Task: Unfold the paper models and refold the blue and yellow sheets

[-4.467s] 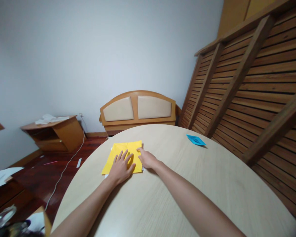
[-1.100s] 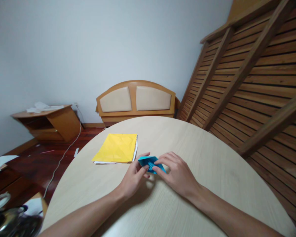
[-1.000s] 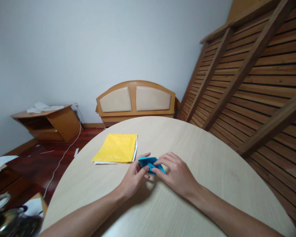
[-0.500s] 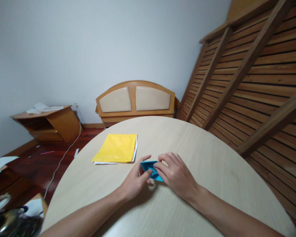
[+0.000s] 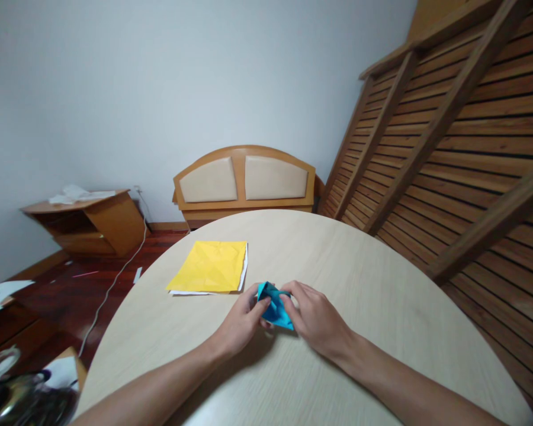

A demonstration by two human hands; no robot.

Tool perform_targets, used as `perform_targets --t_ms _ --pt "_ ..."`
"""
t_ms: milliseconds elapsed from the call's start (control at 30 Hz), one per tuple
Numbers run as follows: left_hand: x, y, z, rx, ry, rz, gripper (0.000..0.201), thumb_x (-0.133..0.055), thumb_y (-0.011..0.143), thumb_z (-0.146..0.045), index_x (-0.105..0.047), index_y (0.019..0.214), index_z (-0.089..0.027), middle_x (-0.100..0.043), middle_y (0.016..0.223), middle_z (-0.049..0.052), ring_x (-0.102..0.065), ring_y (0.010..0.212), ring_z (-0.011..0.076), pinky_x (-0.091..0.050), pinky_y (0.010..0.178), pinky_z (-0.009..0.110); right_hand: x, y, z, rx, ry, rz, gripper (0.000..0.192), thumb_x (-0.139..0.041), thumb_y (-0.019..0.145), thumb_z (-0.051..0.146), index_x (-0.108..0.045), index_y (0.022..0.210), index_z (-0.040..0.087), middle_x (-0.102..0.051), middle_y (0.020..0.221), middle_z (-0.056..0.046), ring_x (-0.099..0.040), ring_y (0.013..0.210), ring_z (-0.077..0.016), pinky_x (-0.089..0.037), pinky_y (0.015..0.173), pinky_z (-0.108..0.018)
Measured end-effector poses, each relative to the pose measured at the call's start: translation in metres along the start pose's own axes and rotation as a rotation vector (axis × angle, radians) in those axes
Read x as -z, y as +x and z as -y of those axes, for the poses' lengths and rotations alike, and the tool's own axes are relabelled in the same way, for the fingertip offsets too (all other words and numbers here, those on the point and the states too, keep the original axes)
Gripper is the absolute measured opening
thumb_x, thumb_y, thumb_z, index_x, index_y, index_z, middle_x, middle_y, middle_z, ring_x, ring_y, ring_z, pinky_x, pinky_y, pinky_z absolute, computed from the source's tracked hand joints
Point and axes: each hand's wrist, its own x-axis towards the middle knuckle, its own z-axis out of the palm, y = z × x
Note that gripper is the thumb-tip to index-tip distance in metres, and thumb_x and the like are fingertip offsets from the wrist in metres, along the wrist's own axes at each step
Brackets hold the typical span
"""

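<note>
I am pinching the small blue folded paper piece (image 5: 273, 305) between my left hand (image 5: 242, 322) and right hand (image 5: 315, 319), fingertips of both clamping it just above the round pale wooden counter (image 5: 382, 307). Judgement: the paper is light, thin and crease-prone; I am gripping at the folded edges, not the flat faces. A yellow paper sheet (image 5: 208, 273) is lying near, apart.

Folded blue paper piece (image 5: 274, 305): near edge and both sides covered by the left hand (image 5: 241, 323) and right hand (image 5: 316, 319); fold shape unclear.
White sheet (image 5: 245, 264) under the yellow paper sheet (image 5: 211, 273): only thin margins show.
Shiny metal object (image 5: 9, 397), far left of the blue piece: blurred, cut by the frame's edge.
</note>
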Motion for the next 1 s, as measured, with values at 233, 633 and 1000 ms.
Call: perform_targets --t_ms 233,633,1000 --pt "0.007 0.005 0.002 0.09 -0.097 -0.034 0.042 -0.07 0.08 -0.055 -0.064 0.093 -0.015 -0.063 0.077 0.006 -0.059 0.065 0.0171 -0.048 0.06 0.03 0.003 0.004 -0.008 -0.413 0.498 -0.159 0.025 -0.045 0.099 0.044 -0.051 0.097 0.02 -0.057 0.065 0.001 -0.056 0.056 -0.0144 -0.041 0.048 -0.024" --pt "0.008 0.007 0.002 -0.153 0.049 -0.124 0.034 -0.072 0.081 -0.048 -0.066 0.09 -0.015 -0.066 0.085 0.009 -0.059 0.078 0.0192 -0.047 0.067 0.031 0.016 0.009 -0.023 -0.247 0.269 -0.077 0.019 -0.051 0.098 0.034 -0.062 0.091 0.02 -0.066 0.078 -0.002 -0.062 0.069 -0.0154 -0.048 0.062 -0.027" --pt "0.008 0.013 0.005 -0.131 0.144 -0.299 0.038 -0.076 0.073 -0.049 -0.055 0.068 -0.018 -0.053 0.061 -0.001 -0.047 0.057 0.0129 -0.037 0.055 0.024 0.003 -0.003 0.006 0.147 -0.141 -0.035 0.017 -0.055 0.1 0.028 -0.069 0.095 0.02 -0.073 0.084 -0.003 -0.067 0.075 -0.0164 -0.047 0.068 -0.03"
